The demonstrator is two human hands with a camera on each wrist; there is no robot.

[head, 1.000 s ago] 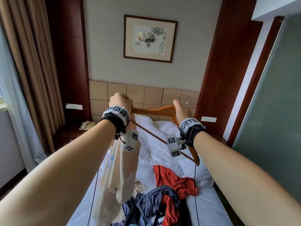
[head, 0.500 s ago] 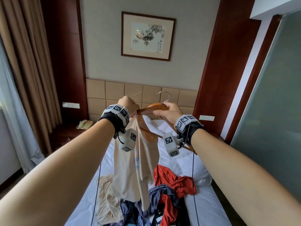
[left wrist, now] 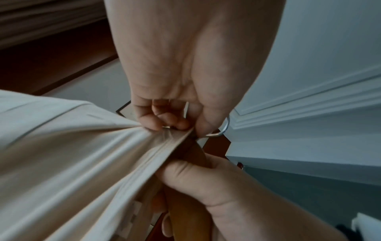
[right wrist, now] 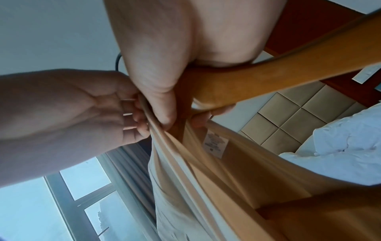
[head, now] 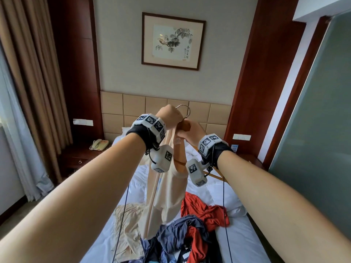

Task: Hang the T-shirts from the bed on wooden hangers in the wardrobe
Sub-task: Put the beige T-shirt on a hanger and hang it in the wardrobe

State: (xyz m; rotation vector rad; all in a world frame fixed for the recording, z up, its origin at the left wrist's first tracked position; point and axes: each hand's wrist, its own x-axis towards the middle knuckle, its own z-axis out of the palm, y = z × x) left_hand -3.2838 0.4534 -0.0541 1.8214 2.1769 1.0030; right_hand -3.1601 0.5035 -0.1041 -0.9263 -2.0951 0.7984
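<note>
I hold a cream T-shirt up over the bed, and it hangs down between my arms. My left hand pinches its bunched collar just under the hanger's metal hook. My right hand grips the top of the wooden hanger, thumb against the shirt's neck opening. One hanger arm runs down inside the shirt; the other sticks out bare to the right. A white label shows inside the collar.
A pile of shirts lies on the bed: red, navy and a second cream one. Pillows sit by the padded headboard. A nightstand with a phone stands left, beside curtains. A glass partition is right.
My hands have drawn together at the hanger's neck. The left hand moved right from the hanger's left end to under the hook, sliding the cream shirt's collar along the arm. The hanger tilted steeper.
</note>
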